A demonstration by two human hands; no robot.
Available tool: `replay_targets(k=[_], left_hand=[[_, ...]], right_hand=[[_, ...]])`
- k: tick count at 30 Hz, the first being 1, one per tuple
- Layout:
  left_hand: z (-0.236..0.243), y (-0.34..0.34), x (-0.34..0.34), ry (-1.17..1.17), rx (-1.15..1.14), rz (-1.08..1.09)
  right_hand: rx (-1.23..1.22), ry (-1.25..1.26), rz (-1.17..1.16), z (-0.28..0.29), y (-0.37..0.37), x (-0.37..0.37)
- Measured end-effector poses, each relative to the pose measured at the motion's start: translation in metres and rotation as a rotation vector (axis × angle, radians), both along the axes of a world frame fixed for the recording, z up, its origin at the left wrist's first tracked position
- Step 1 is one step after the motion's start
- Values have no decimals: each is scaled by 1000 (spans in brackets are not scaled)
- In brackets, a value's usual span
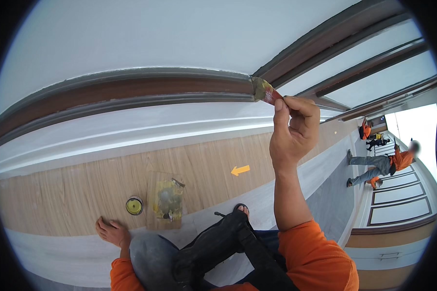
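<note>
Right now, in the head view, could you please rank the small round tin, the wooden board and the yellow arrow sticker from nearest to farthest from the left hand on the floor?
1. Small round tin, just right of the left hand.
2. Wooden board, beyond the tin.
3. Yellow arrow sticker, farthest right on the floor.

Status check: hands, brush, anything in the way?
Right hand pinching small red-handled paintbrush, bristles on dark brown wall moulding. Left hand flat on floor by small round yellow tin. Nothing blocking brush.

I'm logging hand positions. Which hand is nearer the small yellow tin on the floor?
Left. The left hand rests flat on the floor just below-left of the tin, apart from it. The right hand is raised, holding a brush at the wall trim.
</note>
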State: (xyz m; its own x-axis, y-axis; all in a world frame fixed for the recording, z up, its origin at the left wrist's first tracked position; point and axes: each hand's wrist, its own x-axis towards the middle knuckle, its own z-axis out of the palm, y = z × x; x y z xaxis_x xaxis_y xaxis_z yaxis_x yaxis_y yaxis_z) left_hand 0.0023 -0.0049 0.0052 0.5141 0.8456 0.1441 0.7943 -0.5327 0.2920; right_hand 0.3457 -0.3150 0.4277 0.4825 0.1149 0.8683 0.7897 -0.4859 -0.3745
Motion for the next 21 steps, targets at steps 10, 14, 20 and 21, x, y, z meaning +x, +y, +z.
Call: replay_targets(k=[10, 14, 20, 21], left_hand=[[-1, 0, 0, 16, -5, 12], [0, 2, 0, 26, 10, 17], [-4, 1, 0, 18, 17, 7], [-4, 2, -2, 23, 21, 15]], right_hand=[[-128, -152, -83, 13, -5, 0], [-61, -210, -132, 10, -23, 3], [54, 59, -182, -41, -62, -13], [21, 87, -193, -49, -64, -11]])
